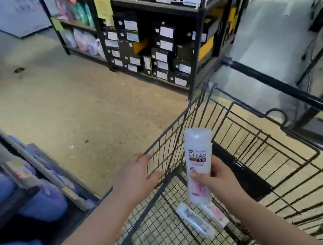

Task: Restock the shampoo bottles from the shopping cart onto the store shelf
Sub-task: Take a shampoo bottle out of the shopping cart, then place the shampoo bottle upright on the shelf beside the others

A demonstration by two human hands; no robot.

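My right hand (218,178) grips a white shampoo bottle (197,154) with a pink lower label, held upright above the black wire shopping cart (264,149). My left hand (141,175) is closed on the cart's left top rim. On the cart's mesh floor lie two more white bottles (195,221), flat and side by side. A store shelf (30,182) with blue and purple packs runs along the lower left.
Ahead stands a black rack (155,40) full of dark boxes with white labels, and beside it a rack of detergent jugs (82,40). Bare concrete floor (72,114) stretches between me and the racks. A dark bar (275,85) crosses at right.
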